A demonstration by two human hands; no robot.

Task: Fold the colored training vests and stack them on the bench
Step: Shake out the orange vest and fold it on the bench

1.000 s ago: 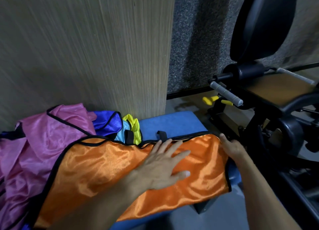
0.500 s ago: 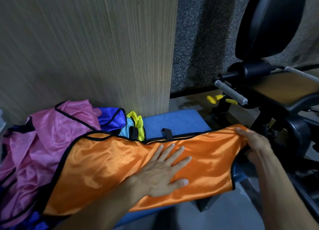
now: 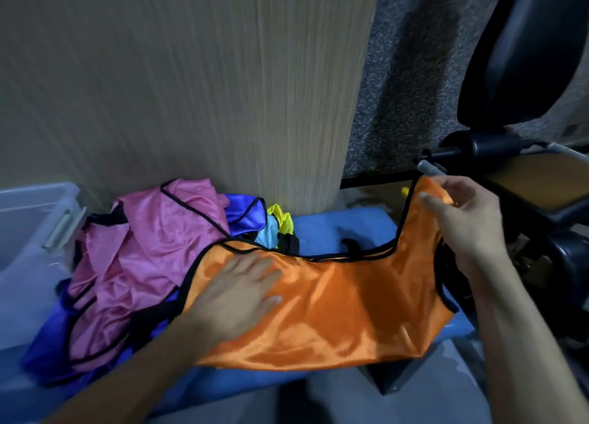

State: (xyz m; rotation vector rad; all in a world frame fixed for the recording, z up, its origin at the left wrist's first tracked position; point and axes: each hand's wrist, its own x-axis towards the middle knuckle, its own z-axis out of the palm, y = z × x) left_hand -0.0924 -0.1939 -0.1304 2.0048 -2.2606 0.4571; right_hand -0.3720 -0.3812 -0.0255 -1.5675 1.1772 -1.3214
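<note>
An orange vest (image 3: 344, 302) with black trim lies across the blue padded bench (image 3: 338, 229). My left hand (image 3: 239, 293) rests flat on the vest's left half, fingers spread. My right hand (image 3: 468, 219) pinches the vest's right end and holds it lifted above the bench. Left of the orange vest is a heap of unfolded vests: a pink vest (image 3: 143, 258) on top, a dark blue vest (image 3: 245, 215) behind and under it, and a yellow vest (image 3: 282, 221) and a light blue vest (image 3: 266, 235) bunched near the wall.
A wooden panel (image 3: 191, 89) rises right behind the bench. A clear plastic bin (image 3: 28, 219) stands at the far left. Black gym equipment (image 3: 526, 184) with a pad and metal handle crowds the right side, close to my right hand. Grey floor shows below the bench.
My right hand has gripped the vest's right end and raised it off the bench, upward and inward. My left hand has slid left along the vest and stays pressed flat.
</note>
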